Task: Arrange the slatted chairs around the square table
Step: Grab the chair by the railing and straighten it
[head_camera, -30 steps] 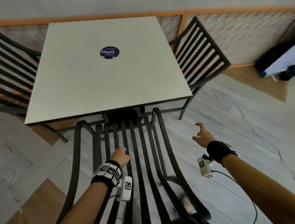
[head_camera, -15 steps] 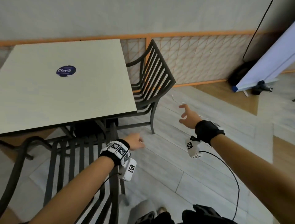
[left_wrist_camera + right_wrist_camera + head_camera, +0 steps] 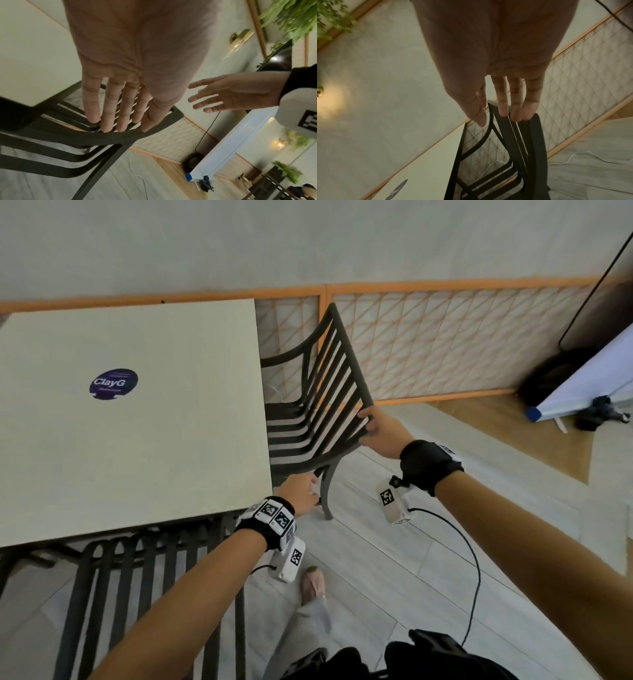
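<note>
A cream square table (image 3: 154, 440) with a round blue sticker fills the left of the head view. A dark slatted chair (image 3: 352, 361) stands at its right side, seat toward the table. My right hand (image 3: 371, 422) is at the near top corner of the chair's back; in the right wrist view its straight fingers (image 3: 503, 108) touch the top rail and the thumb lies beside it. My left hand (image 3: 301, 494) is lower, at the front end of the near armrest (image 3: 120, 136), with its fingers (image 3: 109, 115) held straight. A second slatted chair (image 3: 77, 594) stands at the table's near side.
An orange-framed lattice fence (image 3: 445, 344) runs behind the chair. A white rolled screen (image 3: 582, 385) lies on the floor at far right beside a dark bundle. My foot (image 3: 313, 583) stands on the grey floor between the two chairs. A black cable (image 3: 474, 570) hangs from my right wrist.
My view swung right. The left hand left the near chair's back and moved to the right-side chair's armrest. The right hand reached forward onto that chair's back.
</note>
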Demonstrator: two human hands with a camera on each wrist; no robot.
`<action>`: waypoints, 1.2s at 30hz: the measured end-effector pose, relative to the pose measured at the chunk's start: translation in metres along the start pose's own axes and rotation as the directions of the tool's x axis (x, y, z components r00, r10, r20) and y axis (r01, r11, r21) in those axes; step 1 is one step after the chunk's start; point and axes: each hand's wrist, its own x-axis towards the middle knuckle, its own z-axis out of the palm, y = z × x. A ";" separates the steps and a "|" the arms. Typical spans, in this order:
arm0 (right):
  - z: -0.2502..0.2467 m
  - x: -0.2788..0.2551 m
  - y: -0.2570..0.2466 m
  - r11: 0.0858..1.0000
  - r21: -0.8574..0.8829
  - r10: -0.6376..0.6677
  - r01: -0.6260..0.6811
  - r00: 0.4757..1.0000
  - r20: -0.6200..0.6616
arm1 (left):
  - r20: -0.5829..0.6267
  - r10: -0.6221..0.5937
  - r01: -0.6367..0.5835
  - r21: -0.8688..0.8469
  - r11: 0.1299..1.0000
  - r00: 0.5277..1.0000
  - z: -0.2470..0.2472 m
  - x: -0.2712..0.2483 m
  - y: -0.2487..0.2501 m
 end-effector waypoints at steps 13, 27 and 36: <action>0.024 0.136 0.041 0.987 0.095 0.142 -0.128 0.977 -0.158 | 0.076 -0.246 0.230 0.169 0.958 0.966 0.021 0.161 -0.016; 0.015 0.200 0.053 0.893 0.410 0.261 -0.185 0.956 -0.137 | 0.030 -0.309 0.302 0.136 0.943 0.951 0.034 0.237 -0.019; 0.019 0.156 0.070 0.861 0.457 0.319 -0.224 0.937 -0.143 | 0.036 -0.289 0.280 0.158 0.947 0.957 0.056 0.213 -0.016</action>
